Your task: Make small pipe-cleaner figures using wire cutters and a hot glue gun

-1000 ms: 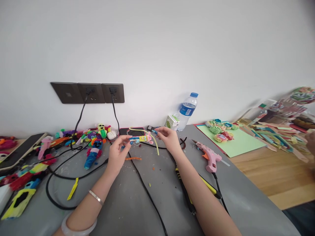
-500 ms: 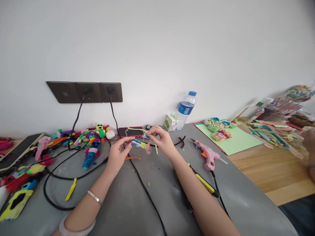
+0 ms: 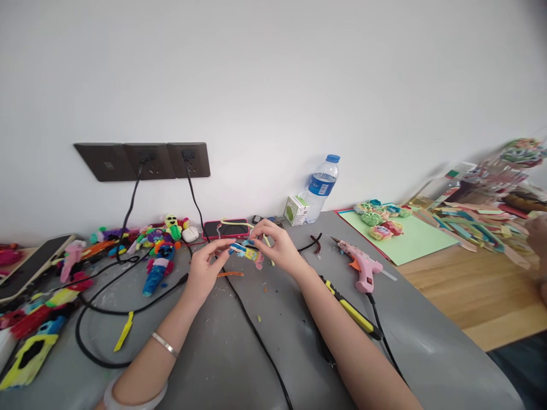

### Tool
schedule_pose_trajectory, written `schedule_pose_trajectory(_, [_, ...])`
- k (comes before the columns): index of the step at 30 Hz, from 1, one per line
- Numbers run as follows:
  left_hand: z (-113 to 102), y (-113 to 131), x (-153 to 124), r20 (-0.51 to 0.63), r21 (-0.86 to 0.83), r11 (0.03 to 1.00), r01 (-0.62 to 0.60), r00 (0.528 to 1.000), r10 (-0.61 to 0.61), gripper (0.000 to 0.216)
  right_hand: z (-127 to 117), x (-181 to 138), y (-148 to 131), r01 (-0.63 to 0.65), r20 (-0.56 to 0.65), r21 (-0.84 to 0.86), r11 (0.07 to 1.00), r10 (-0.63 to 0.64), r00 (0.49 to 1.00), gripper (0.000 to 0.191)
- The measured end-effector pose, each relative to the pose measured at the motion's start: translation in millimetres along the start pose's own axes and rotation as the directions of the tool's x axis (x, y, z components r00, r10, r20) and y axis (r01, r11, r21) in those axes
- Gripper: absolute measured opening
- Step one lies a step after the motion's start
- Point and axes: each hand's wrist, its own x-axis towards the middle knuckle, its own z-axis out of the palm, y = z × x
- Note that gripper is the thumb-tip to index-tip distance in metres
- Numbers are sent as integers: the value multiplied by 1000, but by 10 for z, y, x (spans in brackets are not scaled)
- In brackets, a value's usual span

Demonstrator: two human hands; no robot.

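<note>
Between thumb and fingers, my left hand (image 3: 209, 265) pinches one end of a small blue, yellow and pink pipe-cleaner figure (image 3: 248, 254), held above the grey table. Close against it, my right hand (image 3: 274, 244) has its fingertips pinched on a small light-blue bit at the figure's upper side; whether that bit is joined to the figure I cannot tell. A pale yellow pipe cleaner (image 3: 235, 222) arches behind the fingers of my right hand. An orange pipe-cleaner piece (image 3: 231, 274) lies on the table just below the figure.
A pink glue gun (image 3: 363, 267) and yellow-black pliers (image 3: 354, 313) lie right of my right forearm. Behind stand a water bottle (image 3: 322, 188) and small carton (image 3: 296, 210). Black cables (image 3: 252, 324) cross the table. Pipe-cleaner figures (image 3: 158, 273) crowd the left. Another person's hand (image 3: 537, 239) is far right.
My right hand has moved slightly left and down, bringing its fingertips and the light-blue bit closer to the figure. My left hand stays almost in place. The view has shifted slightly.
</note>
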Motion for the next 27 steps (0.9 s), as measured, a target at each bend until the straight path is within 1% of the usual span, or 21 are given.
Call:
schedule_pose_trajectory(4, [3, 13, 3, -4, -1, 1000, -21, 1000, 21, 26, 4, -6, -8, 30, 11, -5, 1000, -30, 999, 10])
schedule_pose_trajectory(6, [1, 17, 3, -7, 11, 1000, -21, 1000, 21, 26, 6, -17, -11, -5, 27, 27, 1000, 5, 1000, 10])
schedule_pose_trajectory(10, [-6, 14, 3, 1, 1, 1000, -21, 1000, 21, 26, 8, -49, -15, -140, 112, 134, 981, 126, 986, 15])
schedule_pose_trajectory(13, [-9, 5, 4, 0, -16, 1000, -21, 1000, 21, 27, 7, -56, -16, -139, 104, 117, 983, 127, 986, 14])
schedule_pose_trajectory(16, [-10, -9, 3, -5, -6, 1000, -12, 1000, 12, 27, 0, -43, -16, -97, 75, 56, 994, 92, 993, 12])
schedule_pose_trajectory(19, [-13, -16, -2, -7, 8, 1000, -8, 1000, 8, 27, -16, -22, -19, 16, 59, -67, 998, -12, 998, 11])
schedule_pose_trajectory(21, [-14, -10, -3, -11, 15, 1000, -10, 1000, 10, 27, -27, -11, -30, 86, 74, -143, 986, -76, 994, 12])
schedule_pose_trajectory(23, [-12, 2, -2, -12, 22, 1000, -11, 1000, 11, 26, -36, -6, -48, 129, 95, -194, 973, -112, 989, 13])
schedule_pose_trajectory(27, [-3, 27, 6, -11, 31, 999, -19, 1000, 20, 26, -39, -4, -83, 187, 134, -230, 955, -159, 978, 15])
